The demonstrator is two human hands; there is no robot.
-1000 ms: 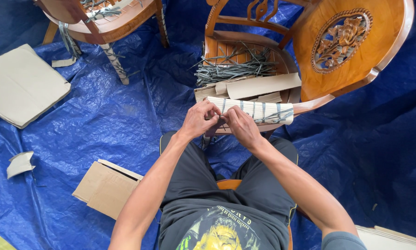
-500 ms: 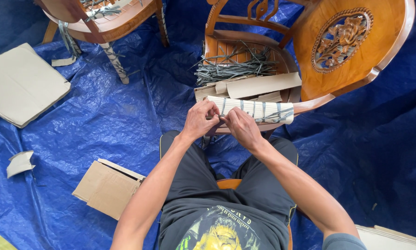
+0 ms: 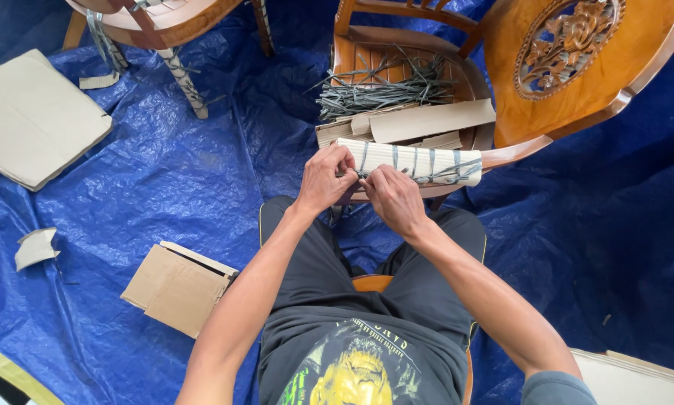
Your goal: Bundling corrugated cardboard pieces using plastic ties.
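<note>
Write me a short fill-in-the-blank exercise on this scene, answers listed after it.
1. Both hands, the left hand and the right hand, work on a chair part wrapped in pale ____.
2. The floor is covered by a ____ tarp.
3. A bundle of grey-green strips lies on the seat of a wooden ____.

Missing words: cardboard; blue; chair

Change noted: left hand (image 3: 326, 178) and right hand (image 3: 394, 199), earlier pressed close together at the near end of the cardboard-wrapped chair arm (image 3: 419, 161), now sit slightly apart, fingers shifted along the grey binding strip (image 3: 362, 159).
</note>
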